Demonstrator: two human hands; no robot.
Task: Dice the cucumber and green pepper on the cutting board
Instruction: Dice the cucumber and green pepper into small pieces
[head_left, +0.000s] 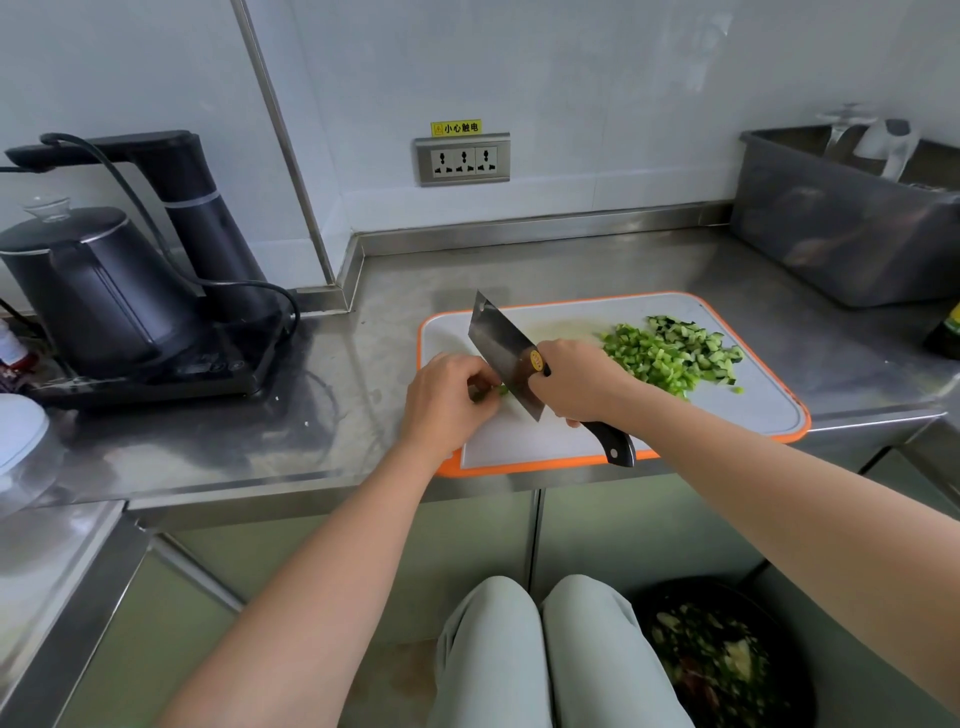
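A white cutting board (753, 410) with an orange rim lies on the steel counter. My right hand (582, 382) grips a cleaver (501, 345) by its dark handle, with the blade edge down on the board. My left hand (449, 400) has curled fingers pinching a small piece of green pepper (491, 392) right against the blade's left side. At the board's far right sits a pile of diced green pepper (647, 358), with diced cucumber (693, 340) just behind it.
A black electric kettle (98, 291) on its base with a water dispenser stands at the left. A grey plastic bin (841, 218) is at the back right. A dark bottle (945, 332) stands at the right edge. A waste bin (722, 660) with scraps is on the floor.
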